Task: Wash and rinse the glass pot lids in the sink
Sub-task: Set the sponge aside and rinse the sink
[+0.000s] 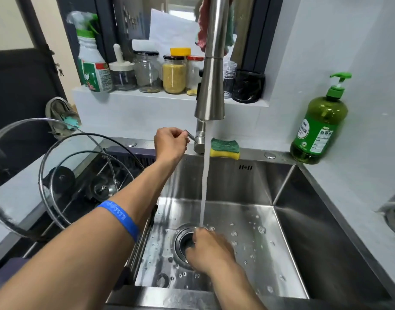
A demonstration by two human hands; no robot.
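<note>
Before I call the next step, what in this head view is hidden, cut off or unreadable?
- Largest glass lid: its left side is cut by the frame edge.
- Drain: partly hidden under the right hand; whether that hand holds anything is unclear.
- Faucet lever: its end is hidden inside the left hand.
- Soap bottle: label print too small to read.
- Metal object at the right edge: cropped, unidentifiable.

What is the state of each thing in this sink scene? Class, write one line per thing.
Tap: running, water streaming into the sink.
Left hand: grips the tap lever.
Right hand: under the stream, over the drain.
Glass pot lids: standing upright on the rack left of the sink.
Sponge: lying on the sink ledge.
Soap bottle: upright, pump on.
</note>
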